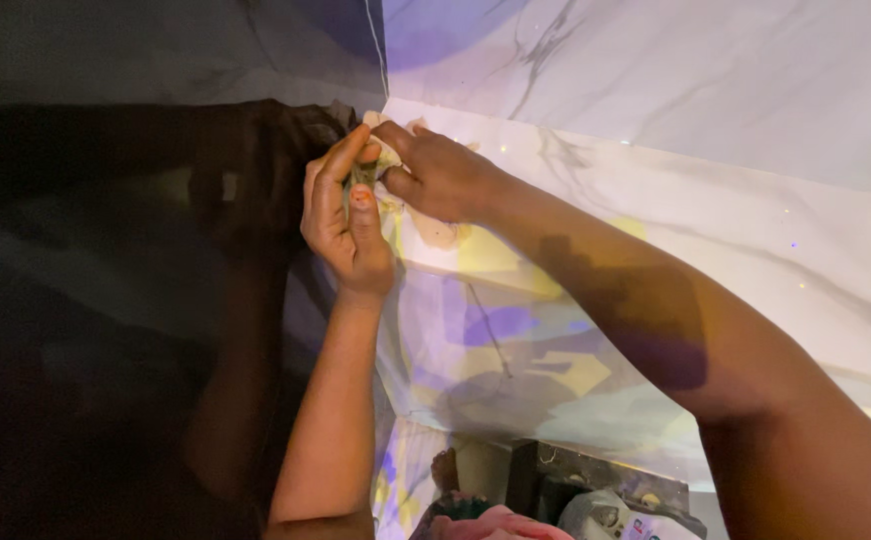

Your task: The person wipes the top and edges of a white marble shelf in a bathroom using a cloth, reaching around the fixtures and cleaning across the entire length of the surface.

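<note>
Cloth (388,160) bunched, no clear axis | left hand (344,215), right hand (441,175) fingers pinching it | marble ledge (716,215) corner

You see no label, sign or screen here. The only possible package is a crumpled, clear plastic bag (601,515) at the bottom edge, lying just right of a dark metal frame (596,478) below the marble wall; its contents are too dim to tell.
</note>
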